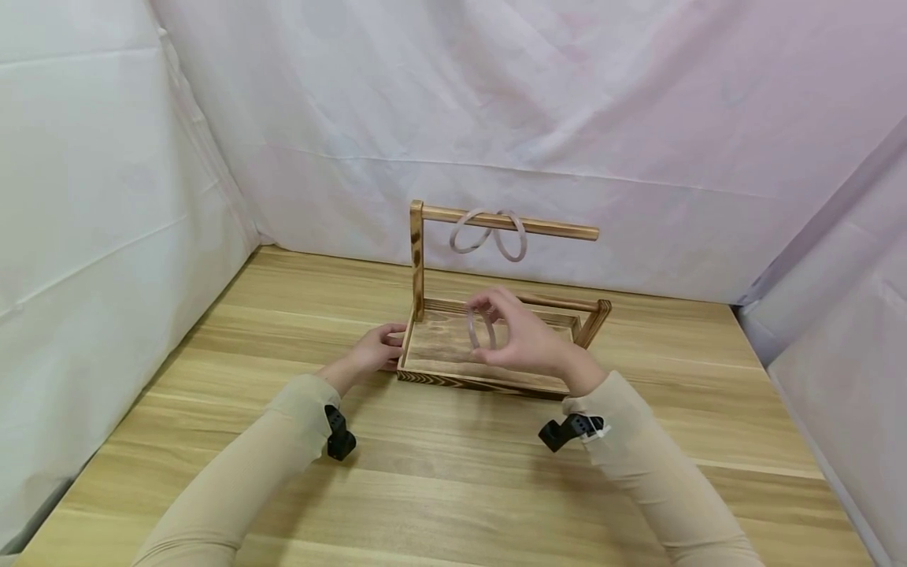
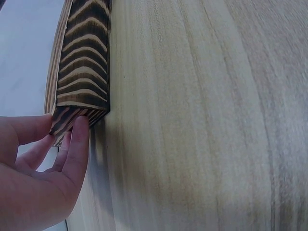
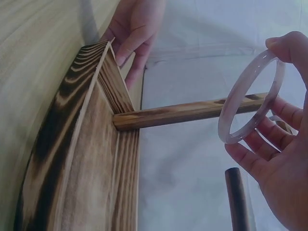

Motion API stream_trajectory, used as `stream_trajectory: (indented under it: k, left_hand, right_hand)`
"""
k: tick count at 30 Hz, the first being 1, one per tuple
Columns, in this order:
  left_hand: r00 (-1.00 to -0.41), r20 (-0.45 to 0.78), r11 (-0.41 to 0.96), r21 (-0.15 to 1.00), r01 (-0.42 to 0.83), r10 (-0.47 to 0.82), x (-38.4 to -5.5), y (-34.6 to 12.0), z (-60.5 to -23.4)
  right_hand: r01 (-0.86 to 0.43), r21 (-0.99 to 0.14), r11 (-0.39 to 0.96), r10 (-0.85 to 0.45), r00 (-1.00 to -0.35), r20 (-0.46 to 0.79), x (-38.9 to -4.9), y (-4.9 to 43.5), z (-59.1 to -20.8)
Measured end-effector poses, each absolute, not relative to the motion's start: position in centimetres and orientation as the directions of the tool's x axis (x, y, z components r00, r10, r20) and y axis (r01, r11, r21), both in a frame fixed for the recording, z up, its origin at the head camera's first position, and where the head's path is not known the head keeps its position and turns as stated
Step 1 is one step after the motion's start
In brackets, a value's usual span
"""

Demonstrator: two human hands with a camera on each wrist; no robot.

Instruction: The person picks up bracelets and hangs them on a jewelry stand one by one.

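Note:
A pale, translucent bangle (image 3: 250, 91) is pinched between the thumb and fingers of my right hand (image 1: 524, 335), above the wooden tray (image 1: 442, 376) of a stand. In the right wrist view the bangle stands tilted, its ring facing me at a slant. My left hand (image 1: 372, 350) rests at the tray's left end, with its fingertips (image 2: 81, 126) against the outer end wall and none inside the tray. Two similar bangles (image 1: 512, 246) hang side by side on the stand's upper bar (image 1: 563, 229), which runs right from a tall post (image 1: 416, 256) to a free end.
A lower bar (image 1: 560, 302) extends left from a short post (image 1: 595, 321) at the tray's right end. The stand sits on a wood-grain table (image 1: 439, 488), with white cloth (image 1: 496, 102) hanging behind and at both sides.

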State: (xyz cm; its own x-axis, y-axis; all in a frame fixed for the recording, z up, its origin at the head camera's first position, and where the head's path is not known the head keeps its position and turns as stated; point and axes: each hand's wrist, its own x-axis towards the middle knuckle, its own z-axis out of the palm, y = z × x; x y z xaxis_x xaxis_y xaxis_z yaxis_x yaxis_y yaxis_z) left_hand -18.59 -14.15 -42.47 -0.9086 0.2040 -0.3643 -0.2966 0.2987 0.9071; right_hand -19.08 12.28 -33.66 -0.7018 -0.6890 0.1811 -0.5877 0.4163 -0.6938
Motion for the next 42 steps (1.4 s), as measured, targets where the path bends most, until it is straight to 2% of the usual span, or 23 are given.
stream_trajectory:
  k: [4, 15, 25, 35, 42]
  left_hand:
    - [-0.909, -0.365, 0.297, 0.907, -0.298, 0.202, -18.7, -14.2, -42.5]
    - [-0.906, -0.364, 0.281, 0.912, -0.299, 0.215, -18.6, -14.0, -42.3]
    - [-0.905, -0.367, 0.286, 0.91, -0.301, 0.217, -18.7, -14.1, -42.5]
    - [-0.906, -0.367, 0.299, 0.907, -0.298, 0.21, -18.8, -14.1, -42.4]
    - [-0.907, -0.365, 0.299, 0.907, -0.296, 0.211, -18.7, -14.1, -42.2]
  right_hand:
    - [-0.576, -0.706, 0.413, -0.675, -0.714, 0.188, -19.1, 12.9, -33.1]
    - [-0.694, -0.653, 0.304, -0.675, -0.64, 0.366, -20.1, 14.9, -32.2]
    - [-0.697, -0.633, 0.338, -0.621, -0.67, 0.407, -20.4, 16.8, -31.2]
    - [-0.701, -0.664, 0.261, -0.547, -0.674, 0.497, -21.0, 18.7, -30.8]
    - [-0.672, -0.697, 0.249, -0.502, -0.705, 0.501, -21.0, 20.2, -30.1]
